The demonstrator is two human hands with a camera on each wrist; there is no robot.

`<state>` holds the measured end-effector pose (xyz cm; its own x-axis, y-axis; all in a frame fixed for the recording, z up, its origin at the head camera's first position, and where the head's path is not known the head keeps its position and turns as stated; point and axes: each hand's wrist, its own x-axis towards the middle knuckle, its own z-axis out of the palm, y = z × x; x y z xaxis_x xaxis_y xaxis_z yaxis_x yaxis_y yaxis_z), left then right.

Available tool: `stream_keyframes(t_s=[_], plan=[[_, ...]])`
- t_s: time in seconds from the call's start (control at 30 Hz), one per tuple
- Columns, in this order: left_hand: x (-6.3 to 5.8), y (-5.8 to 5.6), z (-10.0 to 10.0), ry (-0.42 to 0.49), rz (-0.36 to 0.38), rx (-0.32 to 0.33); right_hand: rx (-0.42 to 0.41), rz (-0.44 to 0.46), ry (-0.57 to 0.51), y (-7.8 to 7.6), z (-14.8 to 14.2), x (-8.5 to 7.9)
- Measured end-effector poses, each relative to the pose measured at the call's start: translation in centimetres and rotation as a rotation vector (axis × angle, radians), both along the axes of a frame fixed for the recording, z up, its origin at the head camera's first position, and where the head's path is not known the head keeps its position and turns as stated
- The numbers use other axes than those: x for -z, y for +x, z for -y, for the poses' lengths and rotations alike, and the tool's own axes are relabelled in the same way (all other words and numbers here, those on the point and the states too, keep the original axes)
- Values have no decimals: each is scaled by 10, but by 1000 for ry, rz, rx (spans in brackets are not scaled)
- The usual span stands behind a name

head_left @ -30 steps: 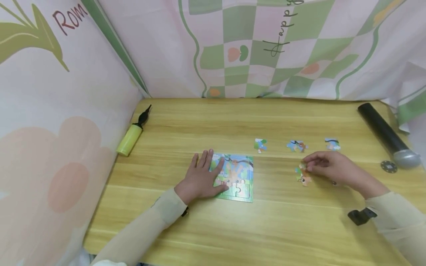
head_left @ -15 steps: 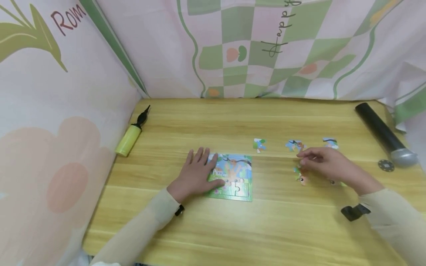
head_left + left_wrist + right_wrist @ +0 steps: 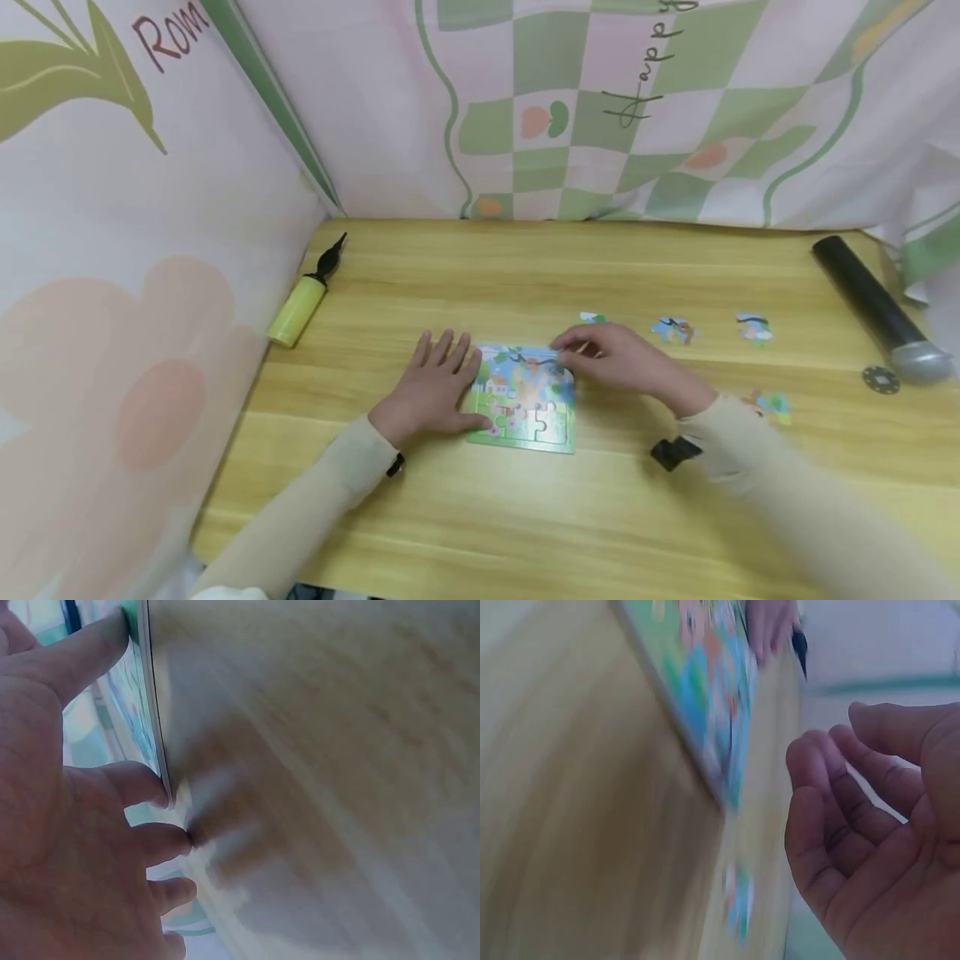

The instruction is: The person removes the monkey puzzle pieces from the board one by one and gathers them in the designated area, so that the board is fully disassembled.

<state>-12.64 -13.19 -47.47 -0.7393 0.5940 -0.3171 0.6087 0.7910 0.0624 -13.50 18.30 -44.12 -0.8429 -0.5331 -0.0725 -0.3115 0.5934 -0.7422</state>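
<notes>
My left hand [image 3: 427,396] lies with spread fingers beside the square jigsaw puzzle [image 3: 558,447], its thumb over the lower left corner. In the left wrist view the thumb [image 3: 90,656] and a fingertip meet the board's edge. The puzzle shows a cartoon animal, a house and grass. My right hand [image 3: 611,358] hovers at its upper right corner with loosely bent fingers. The right wrist view shows nothing between that thumb and the fingers [image 3: 810,825]. Behind this hand a loose puzzle piece [image 3: 592,317] is partly hidden.
More loose pieces lie to the right: one with a bird [image 3: 673,328], one with a branch [image 3: 753,327] and one half behind the sleeve [image 3: 776,407]. A black microphone [image 3: 870,300] and a round dark disc [image 3: 881,380] are at far right. A yellow hand pump [image 3: 298,310] lies at left.
My right hand has moved left from the loose pieces to the puzzle's upper right corner. My left hand has shifted slightly left along the puzzle's edge.
</notes>
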Motion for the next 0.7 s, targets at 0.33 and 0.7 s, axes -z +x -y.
stream_keyframes(t_s=[0.33,0.7], plan=[[0,-3,-9,-72,-13,-11,-180,-25,23,12,59,23],[-2,-5,-7,-118,-11,-40,-135,-91,60,18,78,31]])
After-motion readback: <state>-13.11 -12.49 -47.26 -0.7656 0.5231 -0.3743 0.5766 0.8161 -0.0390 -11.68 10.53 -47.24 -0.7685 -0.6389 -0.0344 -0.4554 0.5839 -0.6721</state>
